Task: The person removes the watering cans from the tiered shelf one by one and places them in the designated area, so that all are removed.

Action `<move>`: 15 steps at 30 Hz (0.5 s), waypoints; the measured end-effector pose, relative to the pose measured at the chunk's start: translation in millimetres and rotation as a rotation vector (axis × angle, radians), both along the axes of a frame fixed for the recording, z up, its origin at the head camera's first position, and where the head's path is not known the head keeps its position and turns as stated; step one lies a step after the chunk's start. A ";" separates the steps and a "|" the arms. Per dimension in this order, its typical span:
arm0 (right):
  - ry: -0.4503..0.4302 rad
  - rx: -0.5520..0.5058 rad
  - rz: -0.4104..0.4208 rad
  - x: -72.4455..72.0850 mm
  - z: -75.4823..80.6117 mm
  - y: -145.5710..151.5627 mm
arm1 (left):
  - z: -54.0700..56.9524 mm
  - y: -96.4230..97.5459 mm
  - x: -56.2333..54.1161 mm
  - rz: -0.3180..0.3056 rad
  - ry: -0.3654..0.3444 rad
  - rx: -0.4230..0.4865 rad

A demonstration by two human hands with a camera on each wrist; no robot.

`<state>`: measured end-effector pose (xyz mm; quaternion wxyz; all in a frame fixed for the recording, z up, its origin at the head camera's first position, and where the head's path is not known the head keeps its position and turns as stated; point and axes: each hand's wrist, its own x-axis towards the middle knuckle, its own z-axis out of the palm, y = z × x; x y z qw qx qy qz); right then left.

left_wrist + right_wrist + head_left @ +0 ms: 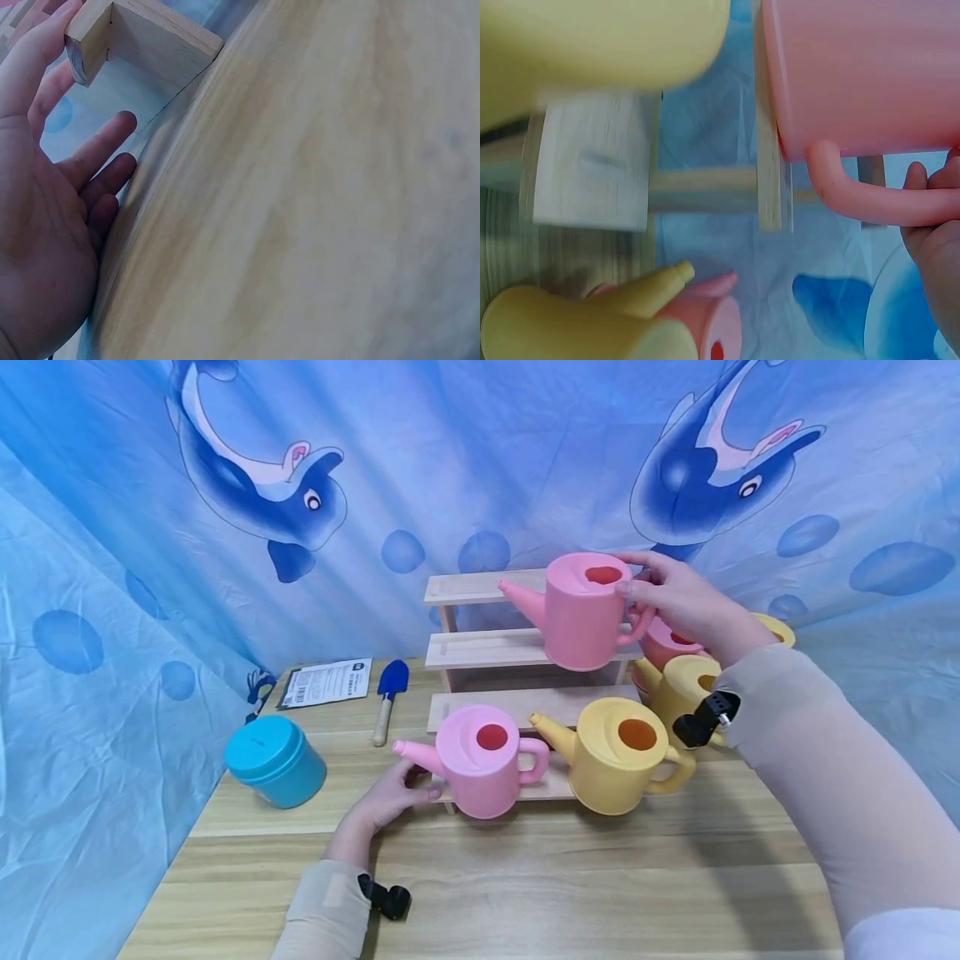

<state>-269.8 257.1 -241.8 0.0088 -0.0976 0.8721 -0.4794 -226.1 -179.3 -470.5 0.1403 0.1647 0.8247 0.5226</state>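
Note:
My right hand point(678, 597) grips a pink watering can point(581, 627) at its handle and upper rim. The can stands upright, its spout to the left and its base right at an upper tier of a stepped wooden stand point(480, 649). Lower down, my left hand point(390, 795) pinches the left end of the bottom tier, with thumb and index finger about the board and the other fingers loosely bent. A second pink watering can point(480, 777) and a yellow watering can point(611, 768) sit on that bottom tier, spouts to the left.
Right of the stand, partly behind my right arm, are more watering cans, a yellow one point(678, 693) and a pink one point(667, 647) among them. On the left lie a blue-bladed trowel point(392, 681), a printed sheet point(327, 682) and a turquoise lidded tub point(281, 768).

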 end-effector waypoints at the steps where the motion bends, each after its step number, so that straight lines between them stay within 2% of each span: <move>1: 0.002 -0.002 -0.007 1.0 -0.8 4.1 | 0.1 -0.2 0.0 0.001 -0.002 0.001; 4: 0.008 -0.021 -0.027 4.8 -3.6 15.6 | -0.1 -0.2 0.0 0.006 -0.006 -0.003; 12: 0.036 -0.164 -0.069 11.9 -9.6 39.1 | -0.7 0.3 -0.8 0.001 0.008 -0.005; 15: 0.057 -0.195 -0.087 14.0 -11.2 47.9 | 11.9 2.7 5.1 -0.007 -0.007 -0.008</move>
